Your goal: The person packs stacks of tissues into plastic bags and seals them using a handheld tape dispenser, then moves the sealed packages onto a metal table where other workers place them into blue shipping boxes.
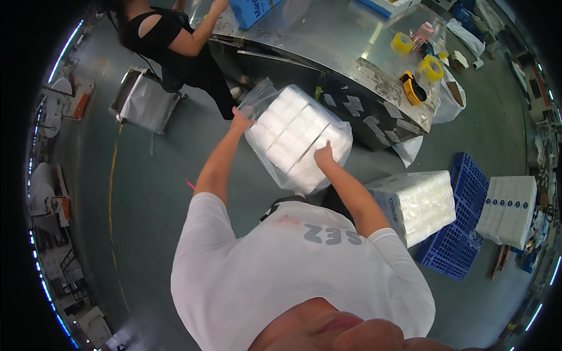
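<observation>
A large clear plastic bag [261, 97] is filled with rows of white soft packs [293, 126], held in front of my body beside the metal table. My left hand [241, 120] grips the bag's loose plastic at its left edge, fingers closed. On the upper face of the packs, toward the right, rests my right hand [323, 154]; one finger is stretched out and the others are partly hidden. The packs sit in tight rows with dark gaps between some of them. What supports the bag from below is hidden.
The metal table [328, 35] carries yellow tape rolls [431, 68], a tape dispenser [413, 88] and a blue box [250, 11]. A co-worker in black [175, 47] stands at its left, near a cart [146, 100]. Right are a wrapped bale [421, 205], blue pallet [453, 245] and white bundle [506, 210].
</observation>
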Available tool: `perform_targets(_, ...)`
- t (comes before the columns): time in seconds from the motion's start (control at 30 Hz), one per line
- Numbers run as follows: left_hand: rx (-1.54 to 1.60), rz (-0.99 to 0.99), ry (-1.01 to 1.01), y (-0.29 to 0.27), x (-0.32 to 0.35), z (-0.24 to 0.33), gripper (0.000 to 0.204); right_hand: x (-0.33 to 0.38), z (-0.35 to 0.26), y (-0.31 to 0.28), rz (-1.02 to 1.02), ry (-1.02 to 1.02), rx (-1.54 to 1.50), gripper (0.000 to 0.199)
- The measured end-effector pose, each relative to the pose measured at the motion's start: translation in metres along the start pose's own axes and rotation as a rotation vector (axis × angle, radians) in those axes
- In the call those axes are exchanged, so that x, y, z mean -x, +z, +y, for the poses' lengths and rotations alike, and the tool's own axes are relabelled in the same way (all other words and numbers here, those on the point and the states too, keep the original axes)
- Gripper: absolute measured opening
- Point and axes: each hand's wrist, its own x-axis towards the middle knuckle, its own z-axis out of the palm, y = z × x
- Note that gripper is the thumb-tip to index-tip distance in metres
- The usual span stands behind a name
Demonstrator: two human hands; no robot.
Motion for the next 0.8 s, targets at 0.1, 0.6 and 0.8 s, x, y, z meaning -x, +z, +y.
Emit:
perform_targets(0.1, 0.146, 0.054, -0.117, 0.018, -0.017, -0.064, 0.094, 0.036, -0.011, -0.025, 0.093, -0.071, -0.080, 0.013)
perform_targets(0.6, -0.162, -0.119, -0.097, 0.053, -0.097, -0.023, 0.036, 0.219, -0.008, -0.009, 0.788, 1.069, -1.137, 0.020)
perform_targets(0.8, 0.231, -0.264, -0.152, 0.093, -0.089, -0.077, 0.051, 0.163, -0.001, 0.004, 0.170, 1.342, -2.104, 0.030)
